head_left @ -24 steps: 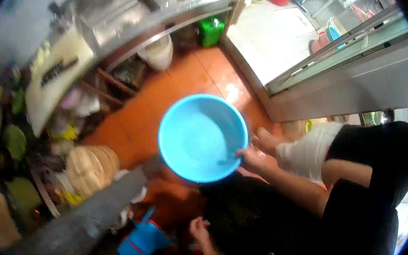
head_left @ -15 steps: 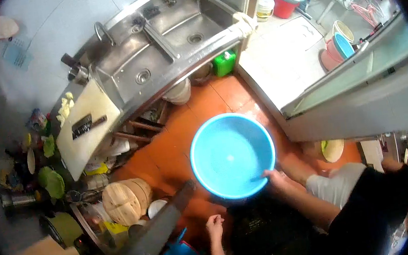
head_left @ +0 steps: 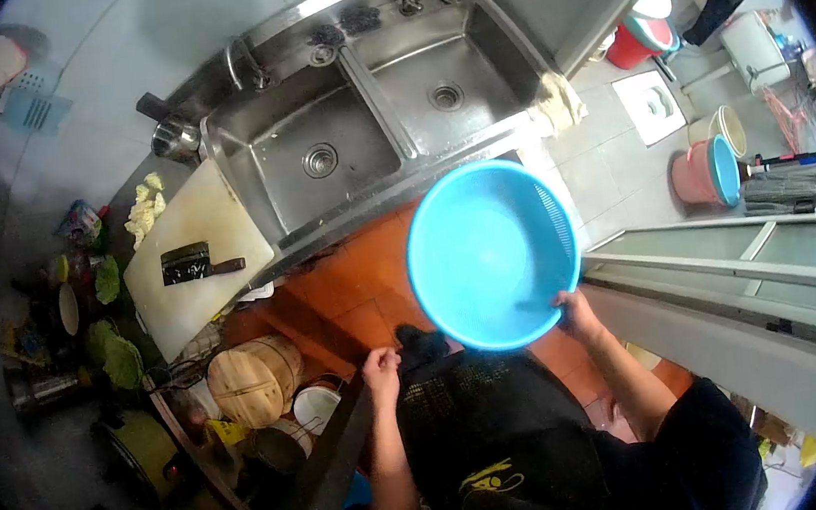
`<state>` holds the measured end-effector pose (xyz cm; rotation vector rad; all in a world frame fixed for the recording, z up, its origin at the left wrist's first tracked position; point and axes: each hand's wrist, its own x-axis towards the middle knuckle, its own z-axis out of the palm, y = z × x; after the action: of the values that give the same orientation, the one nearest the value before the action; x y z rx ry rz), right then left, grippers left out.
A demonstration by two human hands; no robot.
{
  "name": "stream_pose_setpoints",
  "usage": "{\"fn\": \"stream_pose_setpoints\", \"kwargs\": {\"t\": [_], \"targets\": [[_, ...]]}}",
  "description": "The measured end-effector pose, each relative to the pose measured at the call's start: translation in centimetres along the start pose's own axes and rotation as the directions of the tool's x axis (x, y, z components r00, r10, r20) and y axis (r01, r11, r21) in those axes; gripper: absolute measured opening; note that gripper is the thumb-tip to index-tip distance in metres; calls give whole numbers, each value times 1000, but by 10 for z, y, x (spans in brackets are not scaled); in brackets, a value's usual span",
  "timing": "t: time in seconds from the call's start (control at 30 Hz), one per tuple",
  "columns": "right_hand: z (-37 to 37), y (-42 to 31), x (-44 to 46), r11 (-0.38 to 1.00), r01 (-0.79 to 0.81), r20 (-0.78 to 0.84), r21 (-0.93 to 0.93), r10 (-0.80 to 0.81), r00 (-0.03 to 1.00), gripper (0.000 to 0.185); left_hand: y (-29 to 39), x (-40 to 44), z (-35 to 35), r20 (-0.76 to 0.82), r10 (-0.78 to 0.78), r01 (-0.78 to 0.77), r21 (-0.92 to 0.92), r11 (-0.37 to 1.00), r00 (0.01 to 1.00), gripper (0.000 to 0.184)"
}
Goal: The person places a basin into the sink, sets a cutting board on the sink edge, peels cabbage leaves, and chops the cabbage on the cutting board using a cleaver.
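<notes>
A large light-blue plastic basin is held out in front of my body, its inside facing up and showing nothing in it. My right hand grips its rim at the lower right. My left hand hangs to the left of the basin, apart from it, with the fingers curled in; whether anything is in them I cannot make out. Beyond the basin is a steel double sink. A cleaver lies on a white cutting board left of the sink.
Pale peeled pieces sit beside the board. A round wooden lid covers a bucket at lower left. Two curved taps stand behind the sink; a cloth hangs at its right corner. A glazed door and a pink bucket are at right.
The basin has moved up and to the right in view, nearer the sink, with my right hand still on its rim. My left hand has shifted up and left. The view has turned.
</notes>
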<state>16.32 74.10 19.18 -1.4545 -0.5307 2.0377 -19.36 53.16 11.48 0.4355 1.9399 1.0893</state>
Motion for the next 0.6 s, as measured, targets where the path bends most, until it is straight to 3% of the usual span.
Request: {"fn": "stream_pose_setpoints", "kwargs": {"t": [0.1,0.13,0.17,0.23,0.27,0.33,0.37,0.4,0.47,0.53,0.6], "targets": [[1,-11,31,999,34,2,40,-34,999,37,15,68,-15,-7,135,-134,18,991,991,4],[-2,-13,39,999,22,-6,37,-22,1000,37,56,82,-17,-9,196,-191,169,967,981,2],[8,-23,42,997,54,-27,63,-53,998,39,86,98,-19,29,267,-268,158,950,963,4],[52,-40,42,984,117,-63,132,-109,992,42,109,153,-27,89,245,-260,260,930,965,8],[65,-48,36,982,114,-53,154,-107,993,44,129,181,-28,116,250,-274,332,902,961,9],[94,-53,37,977,136,-117,167,-117,986,45,138,248,-26,118,436,-437,469,768,892,11],[103,-58,30,976,142,-157,164,-116,981,45,151,274,-19,123,350,-360,526,770,929,9],[106,-58,28,977,150,-179,153,-122,976,45,184,287,-21,211,115,-214,544,812,971,13],[145,-66,21,981,144,-185,133,-118,976,45,161,340,-10,166,218,-249,198,948,962,23],[166,-72,20,982,150,-184,118,-127,975,44,183,355,-16,33,441,-442,113,890,897,33],[179,-73,21,979,170,-158,111,-152,976,41,216,344,-47,-69,758,-692,361,625,648,43]]}}
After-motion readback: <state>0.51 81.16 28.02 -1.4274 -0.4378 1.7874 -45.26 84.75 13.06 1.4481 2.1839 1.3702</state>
